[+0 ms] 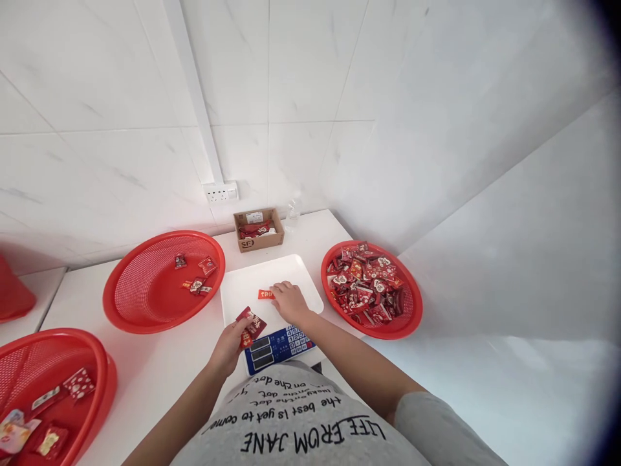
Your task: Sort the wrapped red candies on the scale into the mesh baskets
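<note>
My left hand [227,347] is closed round a few dark red and bright red snack packets [254,321], held above the near left edge of a white weighing scale [247,275]. My right hand [290,303] reaches over the scale's pan, its fingers closed at the right end of a small orange-red packet [264,294]. Part of that packet is hidden under the fingertips. On the scale's front, a blue panel [281,345] with displays and number keys shows between my forearms.
A red basket [412,291] heaped with red packets stands right of the scale. Two more red baskets [114,298] with a few packets lie to the left. Behind the scale are a small cardboard box [262,241] and a clear plastic bottle [292,217], near the tiled wall.
</note>
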